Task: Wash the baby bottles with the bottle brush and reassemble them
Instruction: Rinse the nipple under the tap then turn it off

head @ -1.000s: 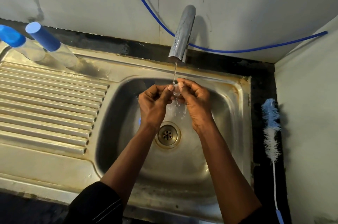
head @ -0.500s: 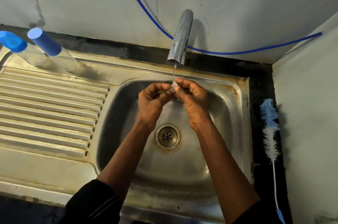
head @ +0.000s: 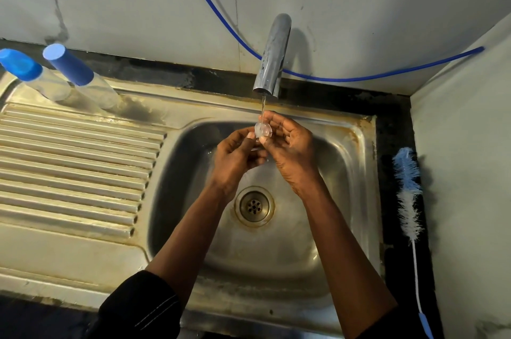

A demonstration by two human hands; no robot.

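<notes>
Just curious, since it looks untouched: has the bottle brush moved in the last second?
No. The bottle brush lies on the dark counter right of the sink, exactly as before.

Bottles (head: 69, 81) left of sink (head: 356, 172), brush (head: 407, 200) right, tap (head: 272, 59) behind

Two bottles (head: 54, 87) (head: 96, 93), one brush (head: 407, 194), one teat (head: 263, 129).

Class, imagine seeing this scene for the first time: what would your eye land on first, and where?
Over the sink, the right hand pinches a small clear part under the thin stream from the tap, the left hand close beside it. Two blue-capped bottles stand far left on the drainboard; a blue-and-white bottle brush lies right of the sink.
</notes>
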